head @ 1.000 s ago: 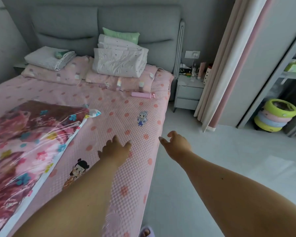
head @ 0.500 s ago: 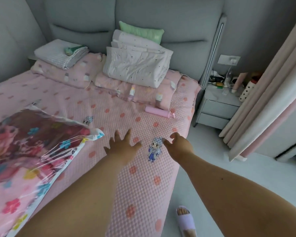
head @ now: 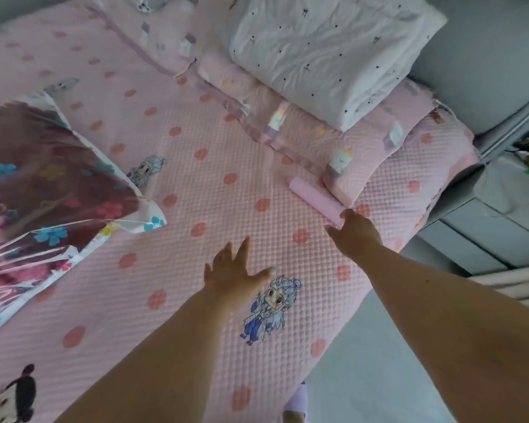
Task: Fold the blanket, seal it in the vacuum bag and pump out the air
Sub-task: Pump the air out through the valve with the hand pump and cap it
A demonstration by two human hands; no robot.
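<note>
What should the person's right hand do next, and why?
Probably curl its fingers round the pink pump and lift it. The right hand already touches the pump's near end, not yet gripping, while the blanket sits inside the vacuum bag on the bed, apparently still puffy with air. The left hand hovers open, holding nothing.

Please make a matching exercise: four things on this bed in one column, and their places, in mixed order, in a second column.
Things:
1. pink cylindrical pump
2. clear plastic vacuum bag with the flowered blanket
3. folded white dotted quilt
4. left hand

Places:
A. on the pink pillow
B. at the right hand's fingertips
C. far left of the bed
D. beside the blue-haired cartoon figure

Pairs: 1-B, 2-C, 3-A, 4-D
</note>
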